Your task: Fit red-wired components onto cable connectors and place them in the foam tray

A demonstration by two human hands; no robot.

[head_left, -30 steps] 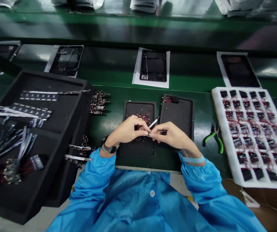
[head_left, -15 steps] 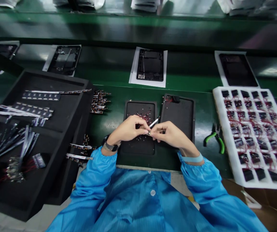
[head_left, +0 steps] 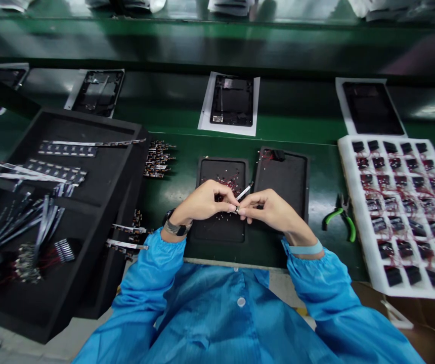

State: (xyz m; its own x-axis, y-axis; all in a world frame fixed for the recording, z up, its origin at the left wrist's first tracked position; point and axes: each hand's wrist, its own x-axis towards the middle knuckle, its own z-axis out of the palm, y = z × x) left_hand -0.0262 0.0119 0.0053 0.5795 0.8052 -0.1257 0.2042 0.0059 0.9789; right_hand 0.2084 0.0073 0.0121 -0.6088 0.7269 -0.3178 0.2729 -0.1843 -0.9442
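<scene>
My left hand (head_left: 204,202) and my right hand (head_left: 268,208) meet fingertip to fingertip above a small black foam tray (head_left: 221,174). Both are pinched shut on one tiny part (head_left: 236,208), from which a thin white strip (head_left: 244,192) sticks up to the right. Fine red wires (head_left: 229,181) lie on that tray behind my fingers. A second black tray (head_left: 288,177) sits just to the right, with a small black part (head_left: 276,154) at its far edge. Both sleeves are blue; the left wrist wears a watch.
A large black foam tray (head_left: 88,202) at left holds flat strips and wired parts. A white foam tray (head_left: 344,151) of several black wired components stands at right, green-handled pliers (head_left: 341,218) beside it. Dark device frames on white sheets (head_left: 230,101) lie on the belt behind.
My hands have stayed pinched together on the small part. The view has drifted slightly, and the frames on the belt have shifted a little to the left.
</scene>
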